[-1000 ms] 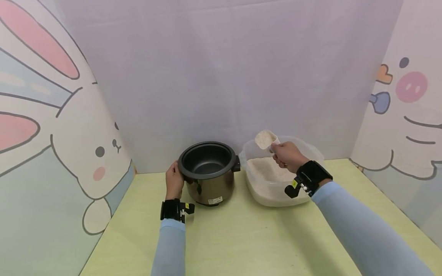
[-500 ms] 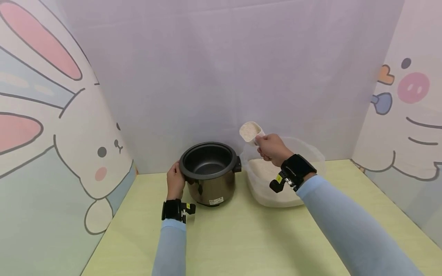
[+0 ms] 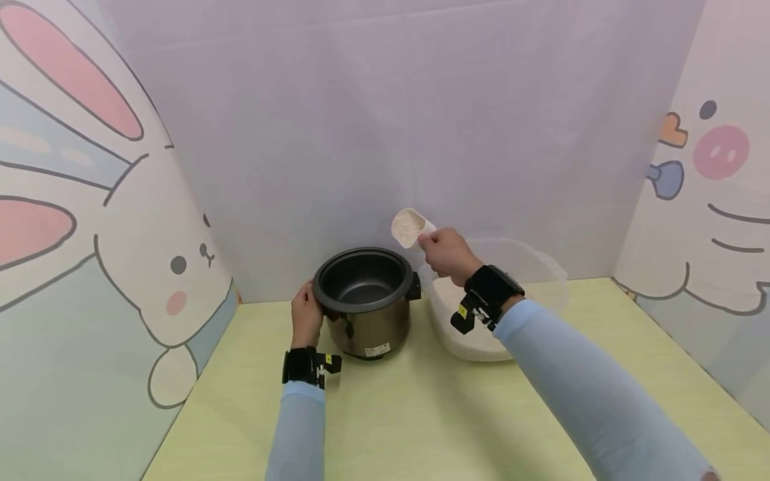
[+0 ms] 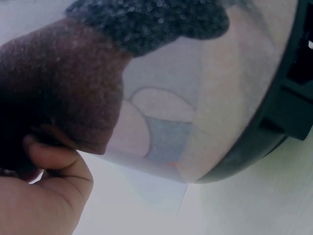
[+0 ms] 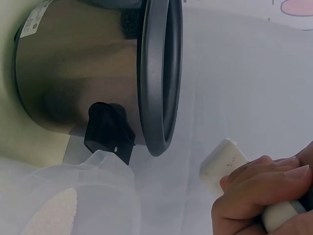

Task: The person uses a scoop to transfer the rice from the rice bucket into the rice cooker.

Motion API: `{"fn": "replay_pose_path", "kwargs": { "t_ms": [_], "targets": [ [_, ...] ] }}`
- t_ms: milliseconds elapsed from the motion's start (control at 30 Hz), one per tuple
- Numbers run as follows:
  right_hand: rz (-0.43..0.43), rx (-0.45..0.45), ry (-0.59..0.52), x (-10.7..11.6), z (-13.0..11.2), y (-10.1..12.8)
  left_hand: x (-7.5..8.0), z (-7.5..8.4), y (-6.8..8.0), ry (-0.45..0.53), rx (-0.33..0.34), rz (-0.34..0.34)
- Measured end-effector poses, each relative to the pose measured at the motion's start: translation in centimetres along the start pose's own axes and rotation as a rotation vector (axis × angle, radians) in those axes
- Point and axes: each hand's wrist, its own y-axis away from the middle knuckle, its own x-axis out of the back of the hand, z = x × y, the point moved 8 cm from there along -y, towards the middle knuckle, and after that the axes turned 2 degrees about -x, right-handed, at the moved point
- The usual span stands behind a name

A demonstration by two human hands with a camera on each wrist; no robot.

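Note:
A dark, shiny rice cooker (image 3: 368, 331) stands upright with its top uncovered, its black inside visible. My left hand (image 3: 306, 315) grips it at its left side by the rim; in the left wrist view, curled fingers (image 4: 58, 183) show beside its mirror-like wall (image 4: 220, 103). My right hand (image 3: 450, 256) holds a white measuring scoop (image 3: 412, 228) by its handle, raised above and right of the cooker. White rice (image 3: 407, 226) fills the scoop. In the right wrist view the scoop (image 5: 222, 164) is apart from the cooker's rim (image 5: 159, 78).
Right of the cooker, close to its black side handle (image 3: 414, 286), stands a translucent plastic tub (image 3: 466, 344) with rice (image 3: 447, 292) inside, partly covered by my right forearm. A pale cloth wall (image 3: 361, 147) rises behind the yellow-green table (image 3: 391, 427). Cartoon-printed panels flank both sides.
My right hand has carried the filled scoop left and slightly up, from over the tub to near the cooker's right rim. The left hand and the cooker stay put.

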Motion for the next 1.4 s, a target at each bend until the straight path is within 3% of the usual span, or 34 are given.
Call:
{"fn": "replay_pose_path", "kwargs": {
  "t_ms": [133,600,933,1400],
  "targets": [
    [0.009,0.031,0.094,-0.4,-0.3,-0.1,0.1,-0.1,-0.1,-0.003,-0.009,-0.002],
    [0.027,0.17,0.264,-1.5,-2.3,0.6,0.1,0.1,0.1,-0.004,-0.018,0.007],
    [0.048,0.195,0.351,-2.1,-3.0,0.6,0.2,0.3,0.0,-0.009,-0.027,0.02],
    [0.097,0.244,0.556,-1.9,-3.1,-0.1,0.2,0.0,-0.1,-0.003,0.003,0.016]
  ]
}}
